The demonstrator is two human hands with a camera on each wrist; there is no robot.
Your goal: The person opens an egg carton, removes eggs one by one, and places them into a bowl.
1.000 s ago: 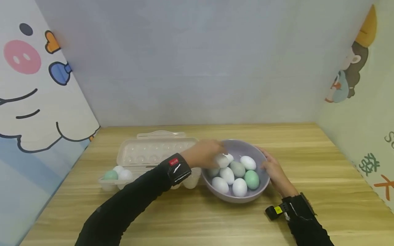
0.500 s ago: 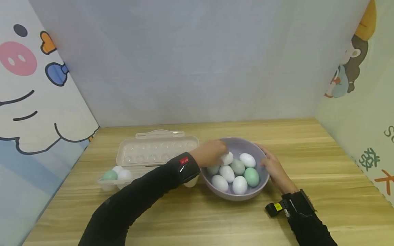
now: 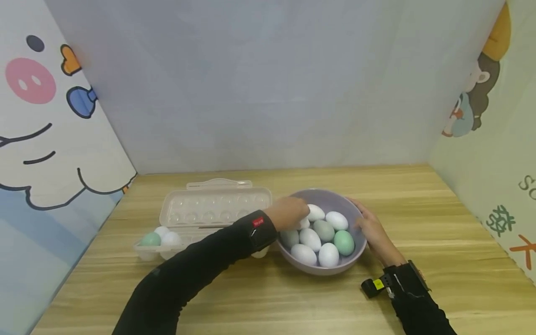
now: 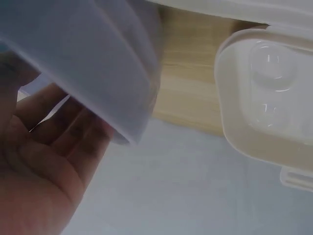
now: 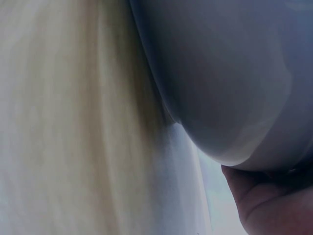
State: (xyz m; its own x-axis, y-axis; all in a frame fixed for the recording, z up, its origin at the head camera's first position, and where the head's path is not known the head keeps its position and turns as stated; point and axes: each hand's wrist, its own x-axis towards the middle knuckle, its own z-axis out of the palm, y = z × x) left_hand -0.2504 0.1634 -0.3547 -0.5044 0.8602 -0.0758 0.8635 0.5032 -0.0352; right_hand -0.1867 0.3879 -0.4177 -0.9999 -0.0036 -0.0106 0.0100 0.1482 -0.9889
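A lilac bowl (image 3: 320,269) holds several white, grey-green and mint-green eggs. My left hand (image 3: 288,213) reaches over its left rim, fingers curled down at a white egg (image 3: 304,224) that they partly cover. Another white egg (image 3: 316,212) lies just beyond those fingertips. In the left wrist view the fingers (image 4: 58,117) pass behind the bowl's rim, their tips hidden. On the right side, my right hand (image 3: 374,232) grips the bowl's rim. From the right wrist, the bowl wall (image 5: 220,88) fills much of the view, with part of the hand (image 5: 279,205) below it.
To the left stands a clear plastic egg carton (image 3: 215,204), lid raised. A mint-green egg (image 3: 150,239) and two white ones sit at its left end; the left sleeve (image 3: 197,265) covers much of its tray. The wooden table (image 3: 293,307) meets a pale back wall (image 3: 276,93).
The left hand has moved slightly right and lower into the bowl. The white egg beyond its fingertips shows more fully, and eggs at the front left have shifted slightly. The right hand stays on the rim.
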